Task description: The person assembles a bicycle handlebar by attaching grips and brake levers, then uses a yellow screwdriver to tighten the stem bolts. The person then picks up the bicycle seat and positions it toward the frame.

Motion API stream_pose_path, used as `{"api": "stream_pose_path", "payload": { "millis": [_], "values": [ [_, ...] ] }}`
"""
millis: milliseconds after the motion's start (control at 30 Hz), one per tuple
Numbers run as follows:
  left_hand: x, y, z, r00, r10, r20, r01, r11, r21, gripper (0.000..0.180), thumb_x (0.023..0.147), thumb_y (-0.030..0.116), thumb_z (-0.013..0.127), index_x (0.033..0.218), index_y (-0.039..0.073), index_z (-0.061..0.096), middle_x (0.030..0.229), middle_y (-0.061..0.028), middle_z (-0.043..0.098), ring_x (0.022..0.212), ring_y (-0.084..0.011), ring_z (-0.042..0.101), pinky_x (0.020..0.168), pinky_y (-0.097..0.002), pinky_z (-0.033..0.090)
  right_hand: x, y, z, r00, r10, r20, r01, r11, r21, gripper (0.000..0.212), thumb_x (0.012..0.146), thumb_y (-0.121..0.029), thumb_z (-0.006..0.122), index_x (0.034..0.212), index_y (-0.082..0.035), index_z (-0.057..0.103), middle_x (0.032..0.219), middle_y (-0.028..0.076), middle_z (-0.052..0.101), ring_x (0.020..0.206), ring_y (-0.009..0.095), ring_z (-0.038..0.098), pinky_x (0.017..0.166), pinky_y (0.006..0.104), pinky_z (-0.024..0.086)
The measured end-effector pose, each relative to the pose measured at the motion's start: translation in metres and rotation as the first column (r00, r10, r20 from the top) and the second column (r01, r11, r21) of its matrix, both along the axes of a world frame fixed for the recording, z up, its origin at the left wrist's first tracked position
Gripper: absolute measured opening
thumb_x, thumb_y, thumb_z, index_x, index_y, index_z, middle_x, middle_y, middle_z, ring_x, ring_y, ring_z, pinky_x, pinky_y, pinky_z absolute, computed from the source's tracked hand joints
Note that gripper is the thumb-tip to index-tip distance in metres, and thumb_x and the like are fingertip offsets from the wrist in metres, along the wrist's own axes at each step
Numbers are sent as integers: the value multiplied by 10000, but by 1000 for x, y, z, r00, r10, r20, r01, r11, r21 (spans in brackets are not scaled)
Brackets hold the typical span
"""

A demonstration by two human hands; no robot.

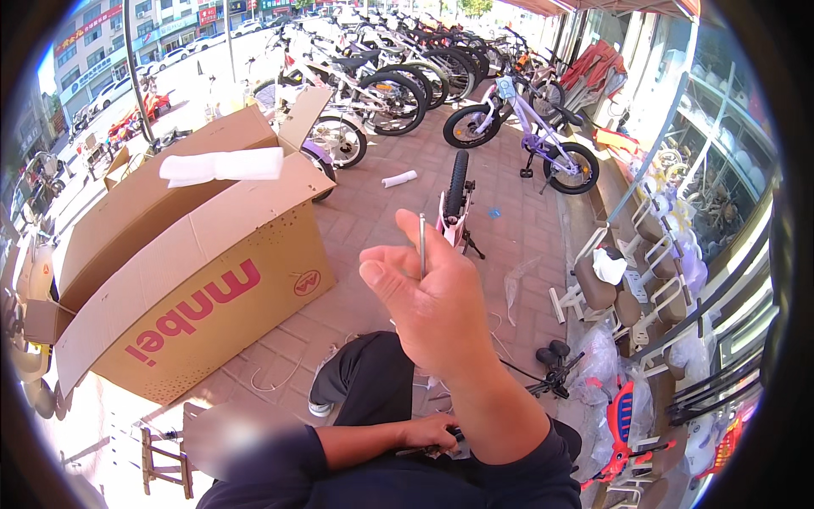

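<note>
My right hand (437, 297) is raised in the middle of the view. Its fingers are closed around a thin metal rod (422, 242), which stands upright from the grip; its lower end is hidden in the palm. Low in front of my body, my left hand (431, 431) is closed on something dark that I cannot make out, since the right forearm partly covers it. Just beyond the raised hand stands a small pink and white bicycle (455, 208), its black tyre toward the far side and much of its frame hidden behind the hand.
A large open cardboard box (229, 297) stands on the left, with white foam wrap (222, 167) across its top. A lilac bicycle (534, 127) and rows of parked bicycles (394, 93) stand farther off. On the right are child seats (595, 284), plastic bags and a red toy (621, 428). A wooden stool (165, 462) is lower left.
</note>
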State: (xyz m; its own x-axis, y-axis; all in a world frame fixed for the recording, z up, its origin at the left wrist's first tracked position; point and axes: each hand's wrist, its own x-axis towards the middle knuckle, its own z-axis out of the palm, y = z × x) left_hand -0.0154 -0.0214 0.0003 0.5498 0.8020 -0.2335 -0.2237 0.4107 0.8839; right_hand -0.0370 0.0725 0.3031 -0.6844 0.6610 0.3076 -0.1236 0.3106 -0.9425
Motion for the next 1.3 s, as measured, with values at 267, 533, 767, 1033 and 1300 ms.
{"api": "stream_pose_path", "payload": {
  "millis": [267,533,767,1033,1300],
  "values": [
    [-3,7,38,995,-74,66,79,994,-73,746,836,41,651,1554,-20,459,809,-33,630,661,-103,567,611,-265,457,164,25,-77,910,-383,158,391,920,-23,259,972,-118,790,1154,48,709,937,64,753,808,81,658,736,229,528],
    [-15,11,55,944,13,329,10,998,-68,710,815,94,751,1481,-16,527,886,-28,649,753,-105,603,690,-268,475,282,18,-180,566,-793,225,809,587,35,430,941,-308,841,1156,37,701,919,24,702,720,53,563,650,235,468],
    [-23,19,73,951,11,310,3,999,-44,814,782,234,827,1490,-34,529,1022,-41,664,810,-98,589,708,-246,456,250,-4,-199,821,-570,-24,547,799,-250,723,896,-398,875,1378,57,586,1251,91,633,728,50,542,711,189,465],
    [-18,16,69,960,48,277,-35,998,-54,743,779,272,856,1399,-41,590,965,-42,679,847,-119,618,737,-251,470,242,-11,-187,832,-393,391,425,905,6,288,1010,-244,752,1136,15,731,909,12,723,836,122,647,758,285,516],
    [3,12,48,907,219,360,-207,976,-71,959,757,128,848,1592,13,391,1251,-121,651,891,-181,642,776,-305,501,284,25,-137,587,-749,-308,523,641,-562,230,1068,-273,669,970,-67,643,698,-9,560,486,82,445,406,243,295]
  ]
}}
